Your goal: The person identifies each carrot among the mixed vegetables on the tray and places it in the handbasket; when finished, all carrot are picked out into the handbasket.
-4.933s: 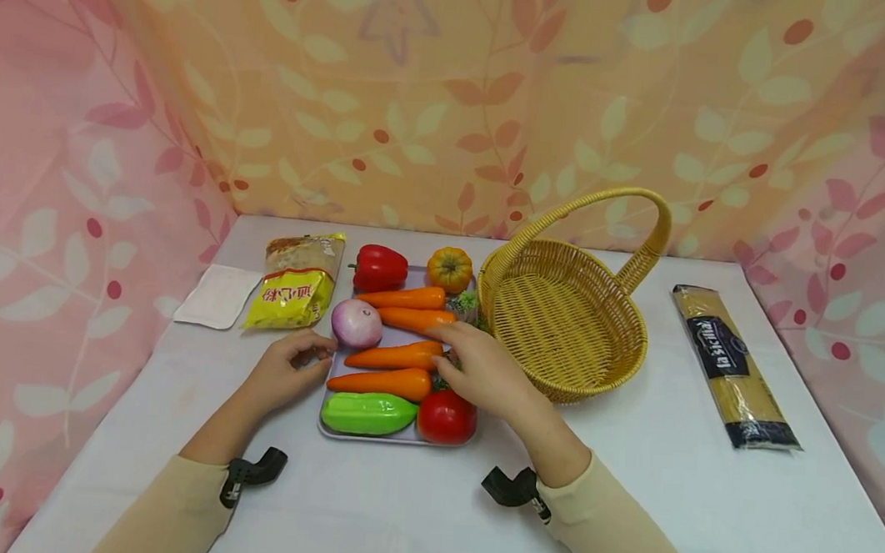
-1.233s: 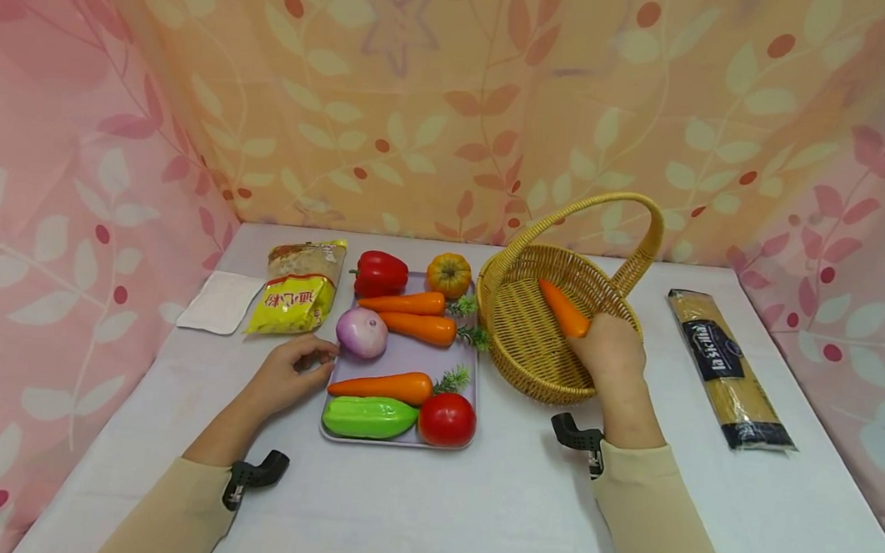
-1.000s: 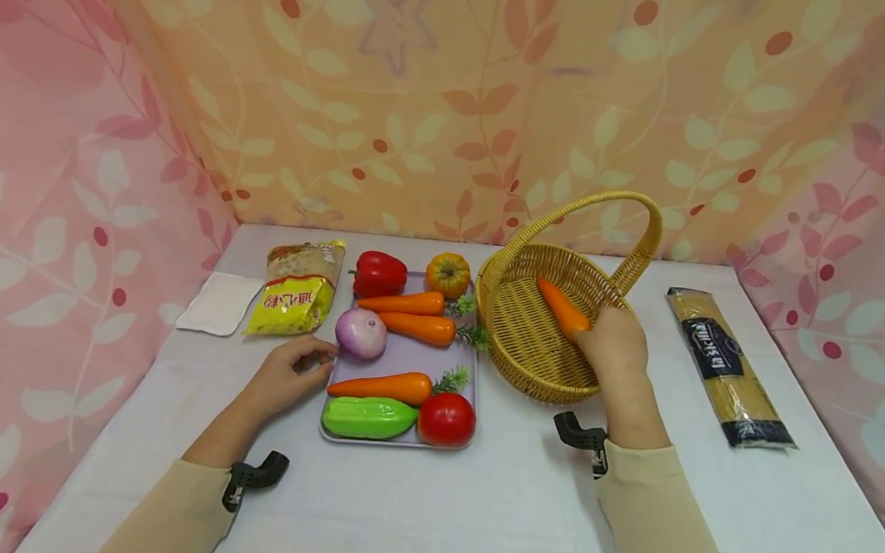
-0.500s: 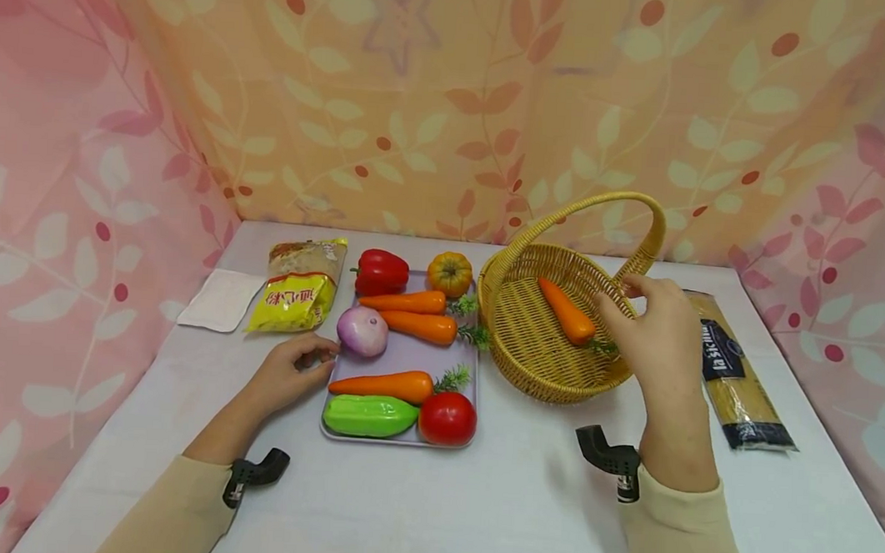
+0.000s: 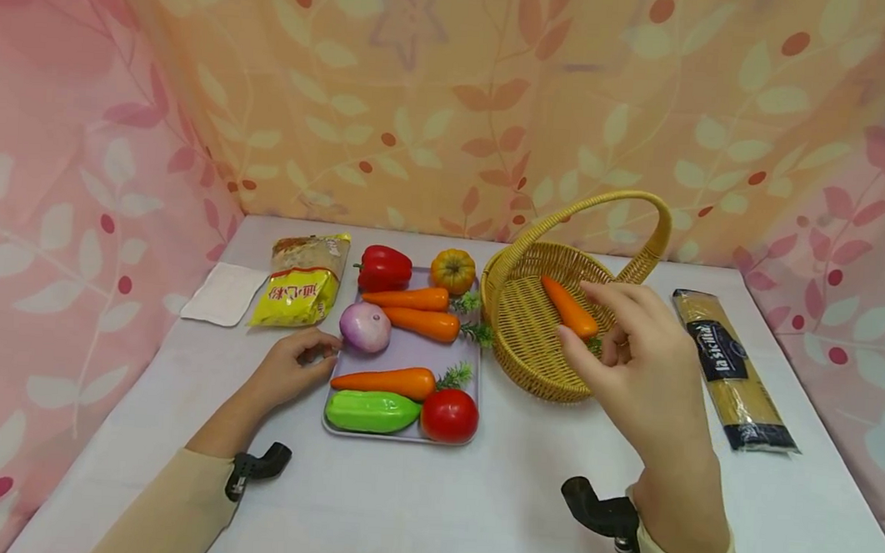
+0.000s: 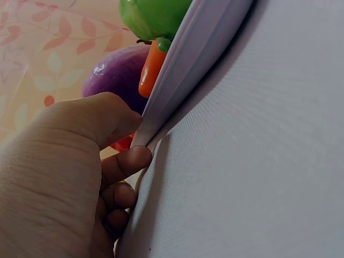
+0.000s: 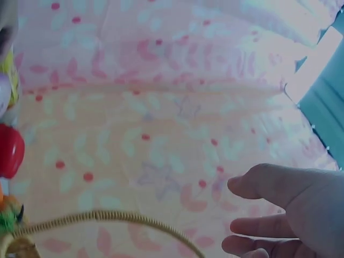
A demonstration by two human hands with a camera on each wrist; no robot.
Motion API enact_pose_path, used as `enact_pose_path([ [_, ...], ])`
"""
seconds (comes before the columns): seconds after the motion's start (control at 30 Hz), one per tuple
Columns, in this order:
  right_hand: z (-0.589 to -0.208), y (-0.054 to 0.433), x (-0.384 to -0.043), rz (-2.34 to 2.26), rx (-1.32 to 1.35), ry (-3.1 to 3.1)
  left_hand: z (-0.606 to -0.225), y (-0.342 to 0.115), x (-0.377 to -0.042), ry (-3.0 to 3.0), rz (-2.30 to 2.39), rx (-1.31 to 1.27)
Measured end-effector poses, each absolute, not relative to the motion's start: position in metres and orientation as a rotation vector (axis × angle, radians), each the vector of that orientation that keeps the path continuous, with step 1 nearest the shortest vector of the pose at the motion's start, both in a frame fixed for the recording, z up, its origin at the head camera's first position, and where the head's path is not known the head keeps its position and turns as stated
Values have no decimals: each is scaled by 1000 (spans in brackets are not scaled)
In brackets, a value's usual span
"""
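floral cloth (image 5: 422, 100), orange at the back and pink at the sides, encloses a white-covered bench (image 5: 430, 510). a wicker basket (image 5: 528, 360) with a tall handle contains one carrot (image 5: 567, 310), lying aslant, its leafy end partly behind the right hand (image 5: 655, 384). that hand is released, thumb and fingers parted in the air in front of the basket.

left of the basket, a lilac tray (image 5: 423, 355) carries a red pepper (image 5: 384, 268), a small pumpkin (image 5: 454, 271), two carrots (image 5: 407, 299) near the back, an onion (image 5: 365, 328), a third carrot (image 5: 388, 382), a ridged green vegetable (image 5: 372, 411) and a tomato (image 5: 449, 415). the left hand (image 5: 295, 369) rests loosely curled at the tray's left edge, gripping nothing.

the left wrist view adds the tray's outer wall, with fingertips close against it. the right wrist view alone shows a white strip (image 7: 316, 63) and a teal surface (image 7: 328, 99) beyond the cloth.

a yellow bag (image 5: 303, 282) bears red chinese characters; a long pasta pack (image 5: 734, 371) reads "la sicil...", its ending unclear. a white pad (image 5: 224, 294) lies beside the bag.
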State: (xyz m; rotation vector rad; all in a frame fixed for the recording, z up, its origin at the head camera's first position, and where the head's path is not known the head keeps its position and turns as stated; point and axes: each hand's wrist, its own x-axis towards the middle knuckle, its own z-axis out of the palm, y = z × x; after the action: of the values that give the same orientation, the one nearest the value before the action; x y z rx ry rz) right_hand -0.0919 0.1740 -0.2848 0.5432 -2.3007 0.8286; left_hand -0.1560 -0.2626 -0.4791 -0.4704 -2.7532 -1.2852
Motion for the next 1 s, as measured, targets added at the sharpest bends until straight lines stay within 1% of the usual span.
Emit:
enact_pose_path([
  [0.2, -287, 150, -84, 965, 770, -2317, -476, -263, -159, -2742, -1269, -501],
  [0.4, -300, 122, -89, 1072, 924, -2444, -474, -264, -160, -2757, -1262, -499],
  [0.6, -322, 96, -109, 1110, 1004, -2626, -476, -264, -159, -2774, -1269, -474],
  [0.8, -360, 74, -138, 1032, 1000, -2891, -482, -266, -158, -2759, -1265, -472],
  [1.0, -394, 65, -159, 1095, 1025, -3034, -484, -266, -159, -2734, -1279, -498],
])
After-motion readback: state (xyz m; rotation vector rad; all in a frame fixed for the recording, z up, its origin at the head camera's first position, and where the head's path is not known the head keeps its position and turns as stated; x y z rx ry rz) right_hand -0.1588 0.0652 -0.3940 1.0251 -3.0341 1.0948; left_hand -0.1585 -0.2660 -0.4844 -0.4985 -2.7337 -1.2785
